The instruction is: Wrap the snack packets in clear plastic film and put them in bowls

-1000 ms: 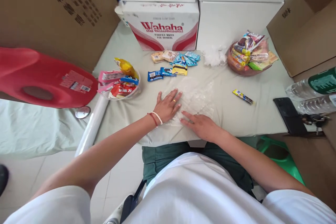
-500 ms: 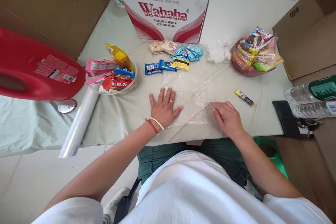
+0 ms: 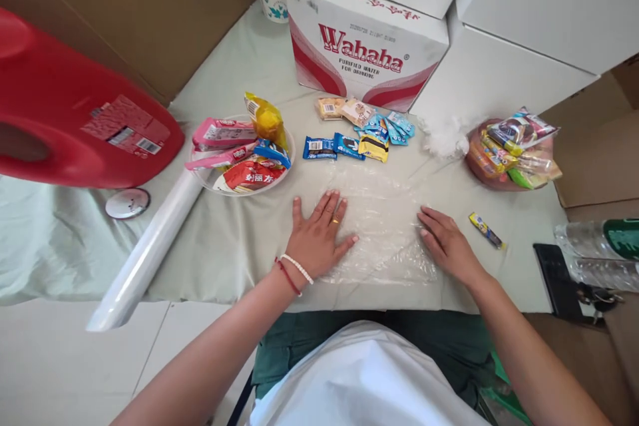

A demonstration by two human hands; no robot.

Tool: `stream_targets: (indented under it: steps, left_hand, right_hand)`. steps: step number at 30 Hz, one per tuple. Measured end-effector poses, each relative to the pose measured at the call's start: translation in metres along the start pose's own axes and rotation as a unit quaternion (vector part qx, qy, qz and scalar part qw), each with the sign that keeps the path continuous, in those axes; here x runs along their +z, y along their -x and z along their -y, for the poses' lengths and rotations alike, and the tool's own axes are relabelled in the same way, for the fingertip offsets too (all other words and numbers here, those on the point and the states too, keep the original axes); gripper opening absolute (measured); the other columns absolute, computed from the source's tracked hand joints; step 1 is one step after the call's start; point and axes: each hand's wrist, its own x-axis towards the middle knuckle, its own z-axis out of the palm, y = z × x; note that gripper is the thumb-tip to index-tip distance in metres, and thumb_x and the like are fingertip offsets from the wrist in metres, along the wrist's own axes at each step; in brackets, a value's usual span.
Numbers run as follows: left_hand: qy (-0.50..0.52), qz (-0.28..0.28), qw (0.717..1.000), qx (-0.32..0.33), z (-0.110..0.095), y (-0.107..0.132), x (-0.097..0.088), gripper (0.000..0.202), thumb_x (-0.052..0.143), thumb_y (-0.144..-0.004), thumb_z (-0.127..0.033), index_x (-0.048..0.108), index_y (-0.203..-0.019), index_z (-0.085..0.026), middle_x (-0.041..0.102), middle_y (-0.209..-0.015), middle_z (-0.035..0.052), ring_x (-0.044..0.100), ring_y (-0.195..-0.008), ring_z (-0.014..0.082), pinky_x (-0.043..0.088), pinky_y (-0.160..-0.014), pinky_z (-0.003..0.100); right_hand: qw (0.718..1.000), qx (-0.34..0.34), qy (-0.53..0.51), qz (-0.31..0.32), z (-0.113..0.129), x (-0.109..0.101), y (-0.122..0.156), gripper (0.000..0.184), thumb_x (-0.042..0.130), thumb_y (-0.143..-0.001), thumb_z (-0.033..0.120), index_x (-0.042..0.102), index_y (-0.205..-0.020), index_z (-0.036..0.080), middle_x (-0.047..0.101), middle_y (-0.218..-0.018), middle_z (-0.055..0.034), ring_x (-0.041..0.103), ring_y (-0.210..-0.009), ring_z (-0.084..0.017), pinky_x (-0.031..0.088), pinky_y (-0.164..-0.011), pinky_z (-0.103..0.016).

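A crinkled sheet of clear plastic film (image 3: 384, 233) lies spread on the cloth-covered table. My left hand (image 3: 317, 233) rests flat on its left side, fingers spread. At the film's right edge lies my right hand (image 3: 446, 243), fingers stretched out and touching the edge. Beyond the film sit blue snack packets (image 3: 320, 148), a yellow packet (image 3: 373, 148), light-blue sachets (image 3: 399, 126) and beige wrapped snacks (image 3: 357, 112). To the right of my right hand is a small yellow and dark snack stick (image 3: 486, 231).
Left stand a bowl of snacks (image 3: 294, 160), a roll of film (image 3: 150, 249), a round badge (image 3: 127, 203) and a red jug (image 3: 94, 113). Right are a snack basket (image 3: 474, 170), crumpled clear plastic (image 3: 442, 138), a phone (image 3: 556, 283) and bottles (image 3: 589, 239). A Wahaha carton (image 3: 367, 46) stands behind.
My right hand has gone from bent fingers at the film's edge to lying flatter with fingers extended. The film looks more spread out. My left hand stays on it; the camera view has shifted.
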Motion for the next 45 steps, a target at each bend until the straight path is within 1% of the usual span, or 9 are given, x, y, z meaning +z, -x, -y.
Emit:
stream_targets:
  steps: [5, 11, 16, 20, 24, 29, 33, 39, 45]
  left_hand:
    - [0.016, -0.010, 1.000, 0.004, 0.000, 0.002, -0.002, 0.075, 0.032, -0.105, -0.063, 0.034, -0.164, -0.017, 0.025, -0.173, 0.0151, 0.024, -0.162, 0.0321, -0.008, -0.127, 0.073]
    - [0.032, -0.007, 0.999, -0.007, 0.000, 0.001, -0.003, 0.076, 0.029, -0.104, -0.066, 0.037, -0.164, -0.020, 0.025, -0.173, 0.0131, 0.022, -0.163, 0.0290, -0.012, -0.128, 0.069]
    - [0.037, 0.004, 0.999, -0.024, -0.003, 0.002, 0.000, 0.076, 0.035, -0.103, -0.066, 0.033, -0.165, -0.023, 0.027, -0.173, 0.0131, 0.020, -0.164, 0.0307, -0.008, -0.129, 0.071]
    - [0.047, 0.007, 0.998, -0.045, -0.010, 0.004, 0.003, 0.078, 0.037, -0.102, -0.067, 0.030, -0.166, -0.023, 0.027, -0.173, 0.0154, 0.019, -0.164, 0.0345, -0.009, -0.126, 0.075]
    - [0.047, 0.008, 0.997, -0.056, -0.018, 0.004, 0.005, 0.078, 0.034, -0.104, -0.065, 0.025, -0.168, -0.022, 0.021, -0.175, 0.0159, 0.015, -0.164, 0.0347, -0.014, -0.124, 0.076]
    - [0.034, 0.014, 0.997, -0.068, -0.020, 0.005, 0.003, 0.076, 0.029, -0.106, -0.060, 0.023, -0.168, -0.017, 0.022, -0.174, 0.0180, 0.021, -0.163, 0.0345, -0.011, -0.123, 0.076]
    - [0.001, 0.019, 0.997, -0.071, -0.016, 0.013, 0.001, 0.070, 0.026, -0.107, -0.054, 0.026, -0.167, -0.020, 0.023, -0.174, 0.0152, 0.023, -0.163, 0.0315, -0.011, -0.124, 0.075]
    - [-0.041, 0.030, 0.995, -0.090, -0.016, 0.024, -0.001, 0.072, 0.028, -0.105, -0.057, 0.023, -0.168, -0.021, 0.023, -0.174, 0.0155, 0.024, -0.162, 0.0312, -0.008, -0.124, 0.075]
    - [-0.056, 0.028, 0.993, -0.096, -0.019, 0.022, 0.000, 0.073, 0.026, -0.105, -0.057, 0.023, -0.168, -0.022, 0.024, -0.174, 0.0158, 0.023, -0.162, 0.0330, -0.001, -0.124, 0.076]
  right_hand:
    - [0.998, -0.031, 0.049, -0.035, 0.027, -0.021, -0.125, 0.037, 0.046, -0.105, 0.037, 0.072, -0.123, 0.016, 0.075, -0.114, -0.0167, 0.065, -0.107, -0.033, 0.052, -0.099, -0.054]
    - [0.986, -0.124, 0.108, 0.036, 0.081, 0.025, -0.333, 0.060, 0.063, -0.094, 0.027, 0.050, -0.151, 0.009, 0.059, -0.147, -0.0197, 0.042, -0.142, -0.040, 0.038, -0.115, -0.061]
    - [0.967, -0.126, 0.177, 0.131, 0.116, 0.040, -0.397, 0.040, 0.066, -0.097, 0.025, 0.063, -0.129, 0.001, 0.065, -0.139, -0.0205, 0.044, -0.144, -0.039, 0.027, -0.123, -0.063]
    - [0.980, -0.156, 0.121, 0.014, 0.130, -0.017, -0.367, 0.064, 0.046, -0.106, 0.050, 0.056, -0.137, -0.006, 0.064, -0.139, -0.0176, 0.054, -0.135, -0.034, 0.037, -0.117, -0.054]
    - [0.976, -0.205, 0.009, -0.067, 0.119, -0.061, -0.279, 0.076, 0.047, -0.101, 0.063, 0.052, -0.149, 0.004, 0.065, -0.134, -0.0132, 0.057, -0.128, -0.031, 0.045, -0.108, -0.048]
    - [0.982, -0.129, -0.015, 0.138, 0.091, -0.022, -0.123, 0.056, 0.066, -0.098, 0.043, 0.059, -0.146, 0.016, 0.064, -0.126, -0.0155, 0.061, -0.111, -0.030, 0.052, -0.097, -0.045]
    - [0.989, -0.065, 0.020, 0.131, 0.070, 0.010, -0.040, 0.057, 0.064, -0.098, 0.038, 0.056, -0.151, 0.019, 0.064, -0.130, -0.0170, 0.054, -0.116, -0.035, 0.048, -0.100, -0.050]
    - [0.995, -0.018, 0.012, 0.097, 0.033, -0.007, 0.003, 0.055, 0.062, -0.098, 0.040, 0.057, -0.150, 0.022, 0.065, -0.131, -0.0156, 0.052, -0.116, -0.036, 0.046, -0.098, -0.050]
    - [0.998, -0.022, -0.017, 0.051, 0.039, -0.034, -0.024, 0.056, 0.068, -0.095, 0.041, 0.059, -0.146, 0.021, 0.066, -0.124, -0.0141, 0.053, -0.113, -0.034, 0.043, -0.098, -0.046]
